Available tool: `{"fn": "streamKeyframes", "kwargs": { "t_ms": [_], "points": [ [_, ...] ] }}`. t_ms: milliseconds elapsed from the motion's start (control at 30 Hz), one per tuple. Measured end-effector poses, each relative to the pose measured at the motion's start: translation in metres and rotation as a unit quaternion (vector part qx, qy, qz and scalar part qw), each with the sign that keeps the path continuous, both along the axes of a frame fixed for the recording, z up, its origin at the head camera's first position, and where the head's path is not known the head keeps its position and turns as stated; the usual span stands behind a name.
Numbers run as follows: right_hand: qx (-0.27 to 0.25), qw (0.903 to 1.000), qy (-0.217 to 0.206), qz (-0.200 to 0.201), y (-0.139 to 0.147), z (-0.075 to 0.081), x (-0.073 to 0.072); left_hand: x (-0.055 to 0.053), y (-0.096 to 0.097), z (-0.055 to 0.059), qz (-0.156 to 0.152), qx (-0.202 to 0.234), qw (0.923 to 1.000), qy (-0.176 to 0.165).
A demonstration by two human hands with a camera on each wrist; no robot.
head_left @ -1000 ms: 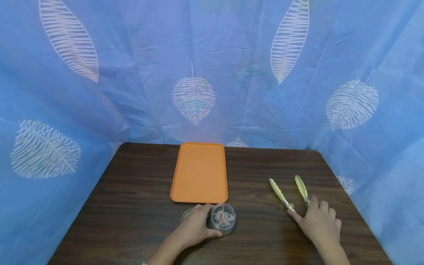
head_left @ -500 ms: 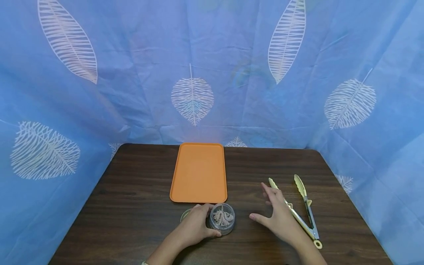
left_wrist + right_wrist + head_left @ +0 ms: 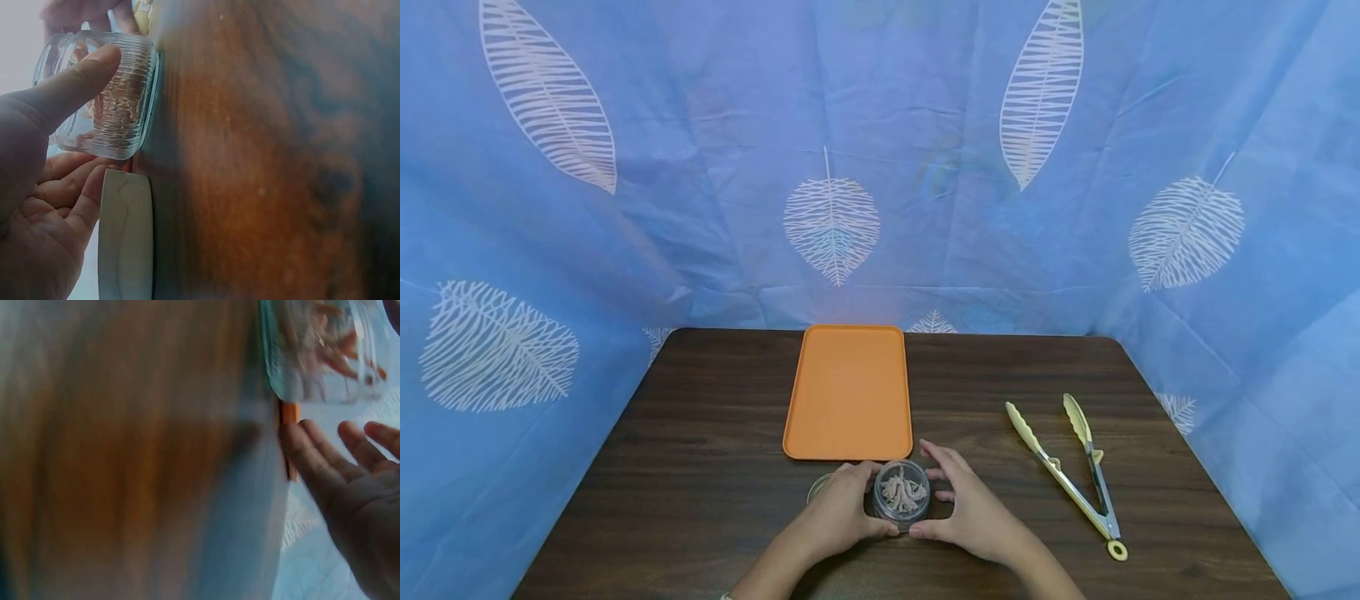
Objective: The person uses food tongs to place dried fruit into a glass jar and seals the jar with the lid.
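Note:
A clear ribbed glass jar point(image 3: 902, 495), lidless and holding pale brown branching pieces, stands upright on the dark wooden table. My left hand point(image 3: 844, 510) grips its left side, and the left wrist view shows the thumb point(image 3: 81, 78) across the ribbed wall. On the jar's right, my right hand point(image 3: 966, 508) is spread with its thumb close to the near side. Its fingers point(image 3: 306, 453) are apart from the glass in the right wrist view. A round lid point(image 3: 817, 485) lies mostly hidden behind my left hand; a pale lid-like edge point(image 3: 125, 231) shows in the left wrist view.
An orange tray point(image 3: 850, 392) lies just beyond the jar. Spread tongs point(image 3: 1093, 500) with pale yellow tips lie on the table point(image 3: 700, 417) at the right. A blue leaf-print cloth point(image 3: 730, 208) hangs behind and along both sides.
My right hand has let go of the tongs and moved left to the jar. The tongs stay lying on the table. My left hand keeps its hold on the jar.

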State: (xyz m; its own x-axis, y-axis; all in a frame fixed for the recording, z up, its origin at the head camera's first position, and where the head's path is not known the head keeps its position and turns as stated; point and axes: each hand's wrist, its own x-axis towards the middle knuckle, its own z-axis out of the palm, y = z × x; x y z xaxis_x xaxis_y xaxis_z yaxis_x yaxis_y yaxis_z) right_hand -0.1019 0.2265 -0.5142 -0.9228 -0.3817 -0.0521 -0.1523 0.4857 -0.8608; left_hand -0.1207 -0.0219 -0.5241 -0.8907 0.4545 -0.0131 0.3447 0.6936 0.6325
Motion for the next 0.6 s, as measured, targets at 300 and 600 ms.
{"fn": "streamKeyframes", "kwargs": {
  "t_ms": [300, 600],
  "points": [
    [0.026, 0.9993, 0.019, -0.018, -0.014, -0.004, 0.002, 0.000, 0.001, -0.002, -0.003, 0.002, 0.9999, 0.013],
    [0.058, 0.9980, 0.019, -0.017, -0.014, -0.003, 0.003, 0.002, 0.001, -0.006, -0.004, 0.004, 0.9995, 0.030]
  ]
}}
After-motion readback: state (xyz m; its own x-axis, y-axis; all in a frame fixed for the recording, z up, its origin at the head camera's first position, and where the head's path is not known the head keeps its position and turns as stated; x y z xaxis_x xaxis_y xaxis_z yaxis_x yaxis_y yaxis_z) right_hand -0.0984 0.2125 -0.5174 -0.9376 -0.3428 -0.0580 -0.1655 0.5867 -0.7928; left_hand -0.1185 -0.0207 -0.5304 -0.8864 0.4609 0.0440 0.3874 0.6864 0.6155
